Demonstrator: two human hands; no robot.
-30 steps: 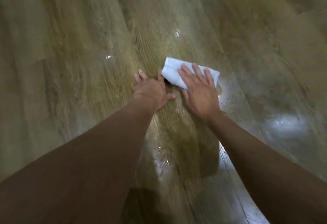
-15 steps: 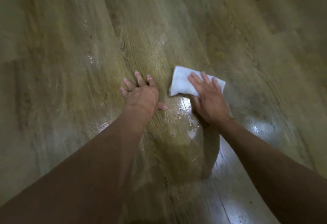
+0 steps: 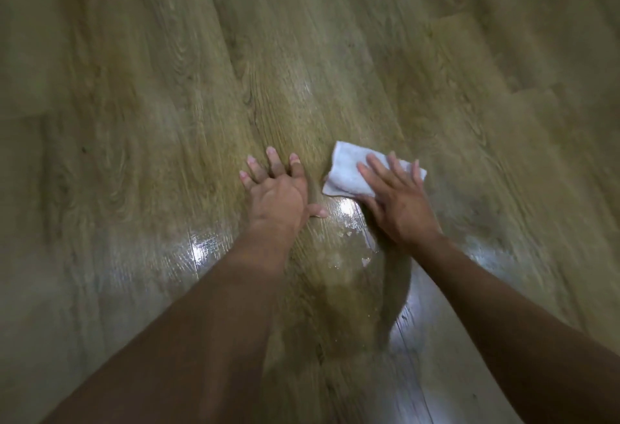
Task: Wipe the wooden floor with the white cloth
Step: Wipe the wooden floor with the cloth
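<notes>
**Item: cloth on floor, mid-wipe**

- **Cloth** [image 3: 347, 172]: white, folded to a small oblong, flat on the floor [image 3: 161, 115]. Its long axis runs across your view, dipping a little to the right.
- **Right hand** [image 3: 401, 210]: yours, and the working one. The fingers are straight and spread, pressing down on the cloth's right and near part. Nothing is curled round it. The bare end of the cloth sticks out to the left and away from your palm. The thumb's place is blurred; it may lie at the near edge.
- **Left hand** [image 3: 278, 197]: flat on the boards just beside the cloth but apart from it, fingers splayed, holding nothing. It looks like a prop for your weight.
- **Wet patch** [image 3: 342, 224]: a shiny area just nearer you than the cloth, between your two wrists.
- **Bearing for the next stroke**: the patch lies toward you from the cloth, so a pull back broadside would likely cover it.
</notes>
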